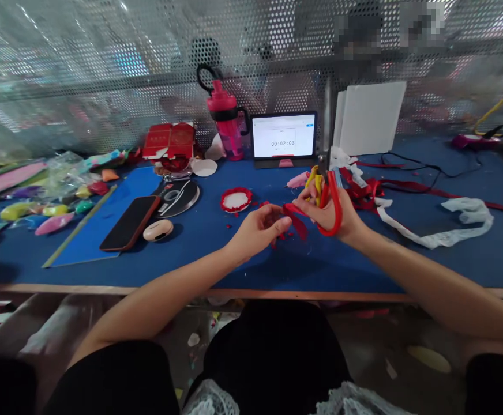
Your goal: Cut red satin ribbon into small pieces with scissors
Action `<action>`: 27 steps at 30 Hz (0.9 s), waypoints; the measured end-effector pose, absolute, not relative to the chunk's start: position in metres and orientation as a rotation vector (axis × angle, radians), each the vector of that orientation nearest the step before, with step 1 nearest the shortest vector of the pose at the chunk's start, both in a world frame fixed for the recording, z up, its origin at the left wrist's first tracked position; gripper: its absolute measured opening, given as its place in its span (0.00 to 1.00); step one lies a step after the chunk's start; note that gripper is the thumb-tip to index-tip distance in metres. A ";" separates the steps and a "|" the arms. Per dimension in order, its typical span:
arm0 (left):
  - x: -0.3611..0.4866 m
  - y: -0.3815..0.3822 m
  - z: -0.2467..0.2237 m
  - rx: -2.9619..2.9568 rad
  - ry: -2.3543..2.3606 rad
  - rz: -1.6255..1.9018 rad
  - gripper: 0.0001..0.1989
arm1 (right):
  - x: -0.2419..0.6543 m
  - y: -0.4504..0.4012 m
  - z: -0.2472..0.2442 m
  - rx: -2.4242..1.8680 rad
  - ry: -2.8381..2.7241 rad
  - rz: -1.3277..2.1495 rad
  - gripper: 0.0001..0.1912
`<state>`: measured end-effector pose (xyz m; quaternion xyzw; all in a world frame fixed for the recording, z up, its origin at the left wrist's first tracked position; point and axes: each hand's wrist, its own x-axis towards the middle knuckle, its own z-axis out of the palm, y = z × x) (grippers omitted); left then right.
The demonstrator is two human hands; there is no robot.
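Between my two hands, above the blue table, is a strip of red ribbon (298, 225). My left hand (262, 229) pinches one part of it, thumb and fingers together. My right hand (327, 214) holds scissors with red and yellow handles (337, 210), the blades pointing up and away, and its fingertips also touch the ribbon. Small red scraps lie on the table below the hands. Left of them sits a round white piece with a ruffled red edge (236, 200). Behind the right hand lie a pink tool (298, 180) and loose red ribbon (361, 193).
A tablet (283, 138) stands at the back beside a pink bottle (228, 124). To the left are a phone (130, 223), a beige case (158, 230), a disc (180, 197) and colourful packets. White boards (370, 118) and white ribbon (442, 236) are to the right.
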<state>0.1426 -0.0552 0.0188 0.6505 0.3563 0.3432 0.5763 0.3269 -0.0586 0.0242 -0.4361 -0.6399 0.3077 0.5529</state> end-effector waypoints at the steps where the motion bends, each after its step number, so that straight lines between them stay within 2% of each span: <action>1: 0.138 -0.054 0.018 1.569 0.848 0.775 0.16 | 0.321 -0.056 0.021 -1.030 -1.515 0.745 0.21; 5: 0.126 -0.047 0.014 1.825 0.888 0.749 0.09 | 0.302 -0.046 0.010 -1.064 -1.584 0.768 0.24; 9: 0.117 -0.038 0.005 2.000 0.917 0.806 0.11 | 0.290 -0.045 0.004 -1.068 -1.547 0.857 0.22; 16: 0.110 -0.034 -0.003 2.287 0.817 0.809 0.12 | 0.289 -0.053 0.001 -1.058 -1.504 1.055 0.25; 21: 0.101 -0.029 0.001 2.170 0.469 0.525 0.16 | 0.308 -0.058 0.006 -1.088 -1.682 1.128 0.24; 27: 0.091 -0.027 0.006 1.692 0.482 0.342 0.19 | 0.320 -0.059 0.012 -1.009 -1.663 1.383 0.26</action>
